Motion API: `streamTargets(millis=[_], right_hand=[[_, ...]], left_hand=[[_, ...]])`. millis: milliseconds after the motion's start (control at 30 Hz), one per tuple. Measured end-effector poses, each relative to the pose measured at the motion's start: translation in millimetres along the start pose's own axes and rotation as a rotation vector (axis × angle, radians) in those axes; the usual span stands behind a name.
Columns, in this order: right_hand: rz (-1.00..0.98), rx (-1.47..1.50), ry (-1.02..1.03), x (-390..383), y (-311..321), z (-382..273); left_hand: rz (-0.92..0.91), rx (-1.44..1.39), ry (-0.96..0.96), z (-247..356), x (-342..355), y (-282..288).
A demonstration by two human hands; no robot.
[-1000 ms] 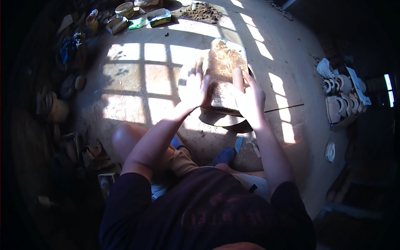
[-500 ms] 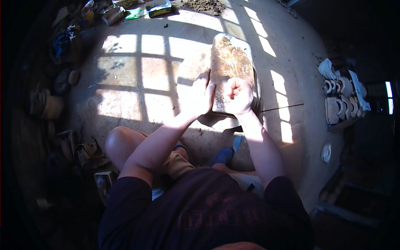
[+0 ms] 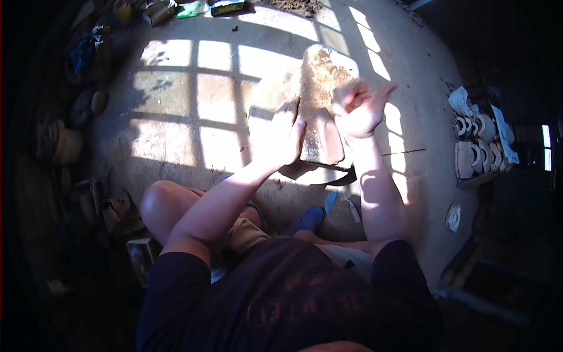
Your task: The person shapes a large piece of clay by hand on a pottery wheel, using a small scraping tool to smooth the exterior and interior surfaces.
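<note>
Sunlit floor [image 3: 164,141], barred shadows [image 3: 194,88], worn block [image 3: 319,88], left fingers [image 3: 287,110] apart from thumb [image 3: 299,125], right fingers [image 3: 352,94] too blurred to tell

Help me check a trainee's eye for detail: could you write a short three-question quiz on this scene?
1. True or false: the left hand is at the right edge of the blotchy block.
2. What colour is the flat strip on the floor between the block and the person? a) red b) blue c) yellow
3. Which hand looks blurred?

Key: 1: false, it is at the left edge. 2: b. 3: the right hand.
</note>
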State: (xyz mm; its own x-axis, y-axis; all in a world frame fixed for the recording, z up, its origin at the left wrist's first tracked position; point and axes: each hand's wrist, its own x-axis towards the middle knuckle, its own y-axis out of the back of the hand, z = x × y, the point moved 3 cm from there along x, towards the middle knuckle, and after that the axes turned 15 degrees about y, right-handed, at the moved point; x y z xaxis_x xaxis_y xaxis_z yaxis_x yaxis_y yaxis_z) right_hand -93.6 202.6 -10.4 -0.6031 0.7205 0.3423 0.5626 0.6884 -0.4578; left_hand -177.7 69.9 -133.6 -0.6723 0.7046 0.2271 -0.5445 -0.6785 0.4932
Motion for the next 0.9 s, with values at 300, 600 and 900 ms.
streamTargets(millis=[300,600,900], right_hand=[[0.089,-0.046,-0.064,25.2,2.7,20.3],[-0.039,0.112,-0.066,-12.1,5.7,30.2],[-0.094,-0.058,0.058,-49.5,21.9,5.0]], left_hand=[[0.026,0.081,-0.055,-13.1,-2.1,-11.3],[0.002,0.192,-0.026,-24.4,-8.0,-20.9],[0.055,0.127,-0.157,10.5,-0.8,-2.4]])
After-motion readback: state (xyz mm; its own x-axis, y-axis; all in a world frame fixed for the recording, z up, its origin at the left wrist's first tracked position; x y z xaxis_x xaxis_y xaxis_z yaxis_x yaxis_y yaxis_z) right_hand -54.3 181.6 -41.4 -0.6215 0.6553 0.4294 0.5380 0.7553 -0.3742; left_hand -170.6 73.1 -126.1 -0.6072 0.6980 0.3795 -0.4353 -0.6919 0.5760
